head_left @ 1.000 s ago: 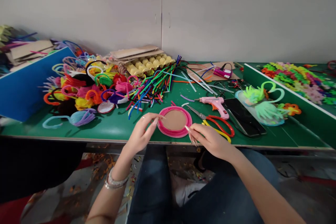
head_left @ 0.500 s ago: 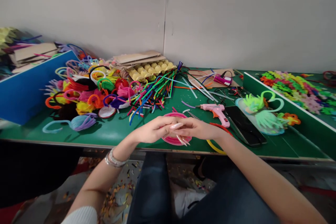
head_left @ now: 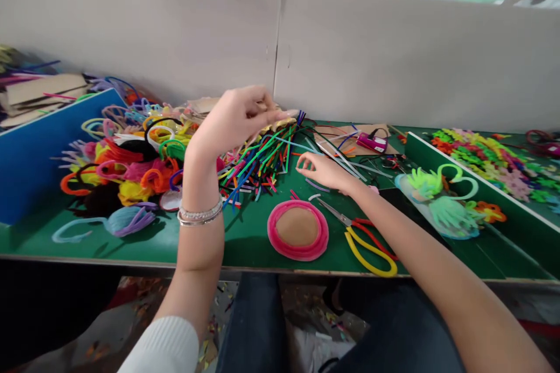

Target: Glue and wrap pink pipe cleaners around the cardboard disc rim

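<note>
My left hand [head_left: 240, 119] is raised above the pile of coloured pipe cleaners [head_left: 266, 157] and partly covers the yellow egg carton [head_left: 285, 123]. Its fingers are loosely bent and apart, and nothing shows in them. To the right of the pile, my right hand [head_left: 322, 170] hovers with loosely curled, separated fingers and holds nothing visible. Below the hands a round disc [head_left: 297, 228] with a cardboard middle and a pink pipe-cleaner rim lies flat. Scissors [head_left: 370, 245] with yellow and red handles lie beside it. My right forearm hides most of the glue gun.
Bundled pipe-cleaner pieces [head_left: 140, 157] heap at the left by a blue divider [head_left: 56, 151]. A light-blue and purple swan-like piece [head_left: 125, 221] lies before them. At right are a black phone [head_left: 420, 215], green pipe-cleaner swans [head_left: 450, 201] and a purple device [head_left: 371, 141].
My hands, clasped over the pink disc before, have parted. The left rose up and left over the pipe cleaners; the right moved up and right. The disc and scissors are now uncovered.
</note>
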Available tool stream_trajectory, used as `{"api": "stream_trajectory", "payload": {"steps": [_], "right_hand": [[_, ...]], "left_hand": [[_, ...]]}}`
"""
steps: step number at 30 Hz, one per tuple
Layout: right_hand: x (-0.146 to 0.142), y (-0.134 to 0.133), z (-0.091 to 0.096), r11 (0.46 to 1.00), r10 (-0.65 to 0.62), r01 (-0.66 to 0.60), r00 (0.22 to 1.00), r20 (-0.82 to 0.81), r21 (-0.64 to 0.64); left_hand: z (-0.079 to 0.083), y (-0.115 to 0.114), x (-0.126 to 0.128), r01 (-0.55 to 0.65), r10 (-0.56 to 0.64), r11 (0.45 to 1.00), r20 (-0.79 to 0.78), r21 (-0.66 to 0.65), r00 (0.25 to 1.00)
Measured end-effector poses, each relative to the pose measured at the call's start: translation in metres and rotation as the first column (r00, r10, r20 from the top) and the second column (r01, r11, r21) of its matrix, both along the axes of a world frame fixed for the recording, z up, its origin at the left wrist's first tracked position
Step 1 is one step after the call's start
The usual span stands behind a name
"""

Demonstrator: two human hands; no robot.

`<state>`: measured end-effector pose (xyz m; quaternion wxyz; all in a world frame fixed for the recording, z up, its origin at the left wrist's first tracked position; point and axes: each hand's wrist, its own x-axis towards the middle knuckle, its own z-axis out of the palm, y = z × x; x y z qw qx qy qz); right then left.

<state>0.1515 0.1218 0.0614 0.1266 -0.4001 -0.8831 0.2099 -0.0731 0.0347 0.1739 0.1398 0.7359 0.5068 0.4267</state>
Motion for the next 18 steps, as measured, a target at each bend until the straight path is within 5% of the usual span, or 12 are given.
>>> {"api": "stream_trajectory", "payload": {"steps": [7, 14, 18], "right_hand": [[-0.029, 0.027, -0.020, 0.967, -0.052, -0.016, 0.964, 0.260, 0.255], [-0.041, 0.029, -0.025, 0.939, -0.142, -0.006, 0.904, 0.403, 0.345], [-0.039, 0.034, -0.030, 0.917, -0.222, 0.050, 0.890, 0.399, 0.396]], "left_hand": [[-0.040, 0.054, -0.023, -0.211, 0.230, 0.973, -0.272, 0.099, 0.934], [-0.088, 0.084, 0.007, -0.118, 0.075, 0.992, -0.585, -0.036, 0.807], [-0.106, 0.086, 0.037, -0.142, -0.047, 0.974, -0.770, -0.177, 0.636]]}}
